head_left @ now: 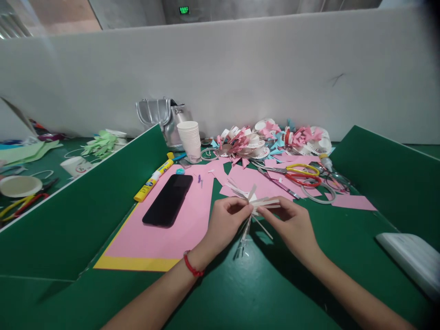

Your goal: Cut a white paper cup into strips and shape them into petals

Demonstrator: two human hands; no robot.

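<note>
A white paper cup cut into narrow strips (253, 198) is held up over the green table, its strips splayed out in all directions from a small round base. From the left side, my left hand (227, 217) pinches it near the middle between thumb and fingers; a red cord bracelet circles that wrist. Opposite, my right hand (290, 222) pinches some strips on the right, thumb against fingers. Just beyond lie pink paper pieces (240, 176) and scissors with yellow and red handles (304, 174).
To the left a black phone (168, 200) lies on pink paper (158, 247), beside a yellow glue stick (147, 187). Behind stand stacked paper cups (189, 140) and a silver bag (161, 119). Pink and white paper crafts (254, 140) pile up at the back. Green dividers (113, 188) flank the table.
</note>
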